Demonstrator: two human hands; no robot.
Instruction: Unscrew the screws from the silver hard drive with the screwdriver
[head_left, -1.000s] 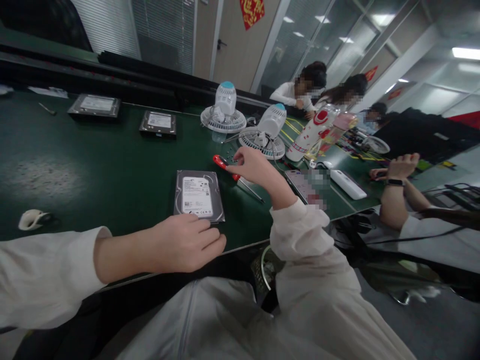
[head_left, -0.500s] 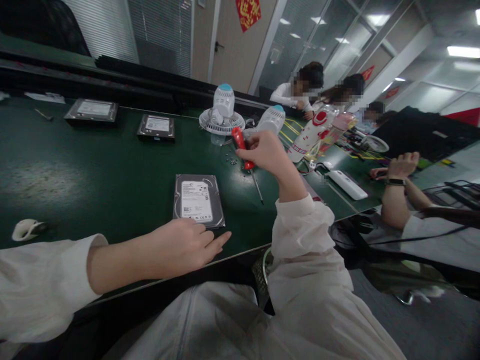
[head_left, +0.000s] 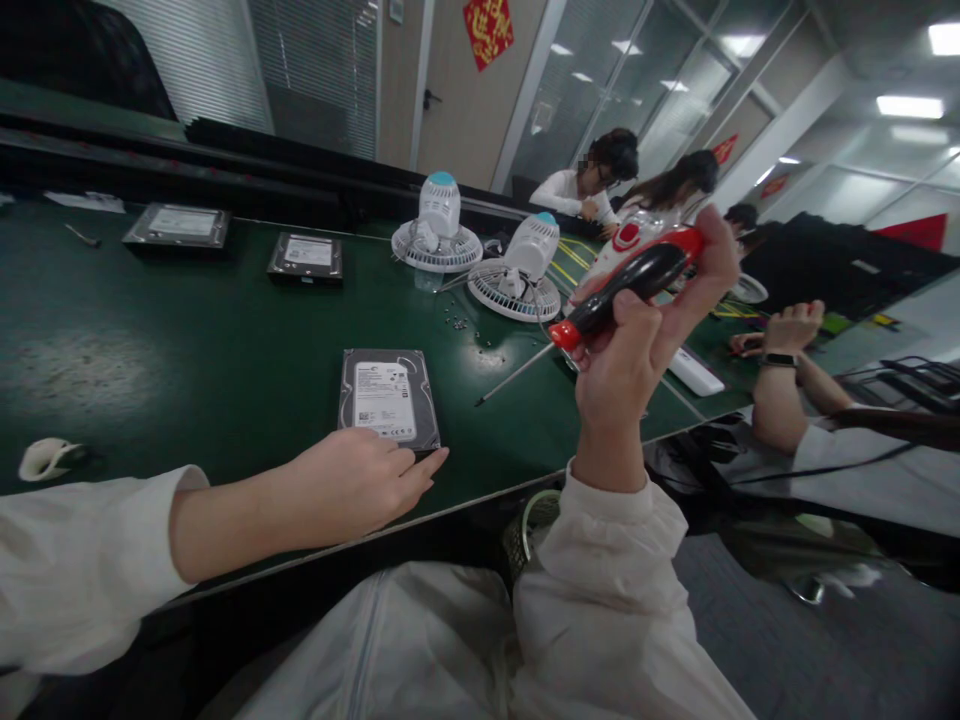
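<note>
My right hand (head_left: 637, 350) is closed around the red and black handle of a screwdriver (head_left: 637, 283). It is raised over the right part of the table, the thin metal shaft slanting down to the left. In front of me a hard drive (head_left: 386, 395) lies flat with its white label up. My left hand (head_left: 375, 485) rests against its near edge and covers the lower left corner. One finger stretches along that edge; the thumb is hidden. Small screws (head_left: 459, 325) are scattered on the table beyond the drive.
Two more hard drives (head_left: 176, 228) (head_left: 305, 257) lie at the back left. Two white fans (head_left: 437, 225) (head_left: 517, 275) stand beyond the screws. A white roll-like object (head_left: 49, 458) is at the left. Another person's arm (head_left: 784, 390) rests on the table (head_left: 187, 370) at right.
My right hand has moved right and up towards me with the screwdriver, turning so that its tip points down left. My left hand has stayed at the hard drive's near edge.
</note>
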